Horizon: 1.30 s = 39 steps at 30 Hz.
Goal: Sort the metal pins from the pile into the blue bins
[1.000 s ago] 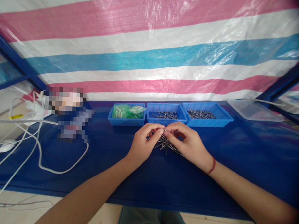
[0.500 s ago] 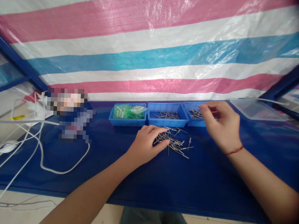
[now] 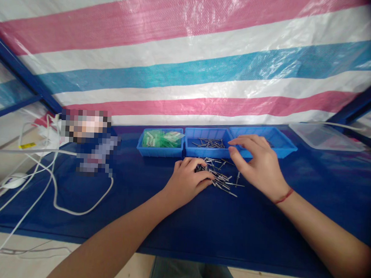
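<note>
My left hand (image 3: 186, 178) rests against a pile of metal blind rivets (image 3: 222, 177) on the blue tabletop (image 3: 231, 227). Its fingers curl over the pile's left side, with the thumb apart from them; some fingertips are hidden among the rivets. My right hand (image 3: 258, 164), a red cord at the wrist, is just right of the pile, thumb and fingers spread with nothing visible between them. Behind it is the right blue bin (image 3: 280, 147), its contents mostly covered by the hand. More rivets (image 3: 211, 143) lie in the middle blue bin (image 3: 191, 150).
The left blue bin (image 3: 160, 152) holds green plastic packets (image 3: 162, 139). White cables (image 3: 77, 213) loop over the table's left side, near a blurred-out patch (image 3: 99, 147). A translucent lid (image 3: 327, 137) lies at the back right. Striped sheeting (image 3: 188, 77) hangs behind.
My right hand has moved left and down from over the right bin toward the pile, its fingers spreading. My left fingers have curled in more over the rivets.
</note>
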Each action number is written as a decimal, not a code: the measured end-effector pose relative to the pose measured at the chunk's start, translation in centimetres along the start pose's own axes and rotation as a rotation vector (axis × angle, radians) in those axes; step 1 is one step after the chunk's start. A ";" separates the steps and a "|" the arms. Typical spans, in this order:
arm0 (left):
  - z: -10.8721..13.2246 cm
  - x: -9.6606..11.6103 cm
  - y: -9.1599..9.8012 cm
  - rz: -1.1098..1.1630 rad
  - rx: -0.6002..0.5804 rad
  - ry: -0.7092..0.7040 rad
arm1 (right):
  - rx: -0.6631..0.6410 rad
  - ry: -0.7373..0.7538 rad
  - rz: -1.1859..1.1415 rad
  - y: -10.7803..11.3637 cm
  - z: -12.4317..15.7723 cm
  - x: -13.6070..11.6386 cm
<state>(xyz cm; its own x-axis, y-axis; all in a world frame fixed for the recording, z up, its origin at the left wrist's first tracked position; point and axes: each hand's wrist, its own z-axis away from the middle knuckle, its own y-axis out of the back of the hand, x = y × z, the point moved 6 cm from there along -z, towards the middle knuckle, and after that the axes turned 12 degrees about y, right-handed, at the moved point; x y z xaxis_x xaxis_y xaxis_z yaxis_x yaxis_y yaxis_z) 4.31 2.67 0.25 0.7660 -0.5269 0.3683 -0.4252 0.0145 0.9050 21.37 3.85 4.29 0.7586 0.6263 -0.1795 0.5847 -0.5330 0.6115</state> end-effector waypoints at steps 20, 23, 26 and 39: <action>-0.5 -0.9 1.3 0.238 0.157 0.123 | -0.291 0.131 -0.395 -2.7 0.8 -4.1; -0.5 -0.8 1.5 0.274 0.168 0.114 | -0.276 0.118 -0.431 -2.6 0.8 -4.1; -0.6 -0.7 1.7 0.298 0.177 0.114 | -0.243 0.082 -0.467 -2.4 0.8 -4.1; -0.5 -2.1 1.4 0.754 0.197 0.305 | -0.222 -0.096 -0.537 -2.9 1.1 -3.3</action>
<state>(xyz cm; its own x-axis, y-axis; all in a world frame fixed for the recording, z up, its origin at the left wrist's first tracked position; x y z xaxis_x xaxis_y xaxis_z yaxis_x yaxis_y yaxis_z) 2.36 4.28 0.82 0.3270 -0.1816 0.9274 -0.9309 0.1070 0.3492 17.47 2.64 2.28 0.4017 0.7157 -0.5714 0.8281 -0.0174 0.5604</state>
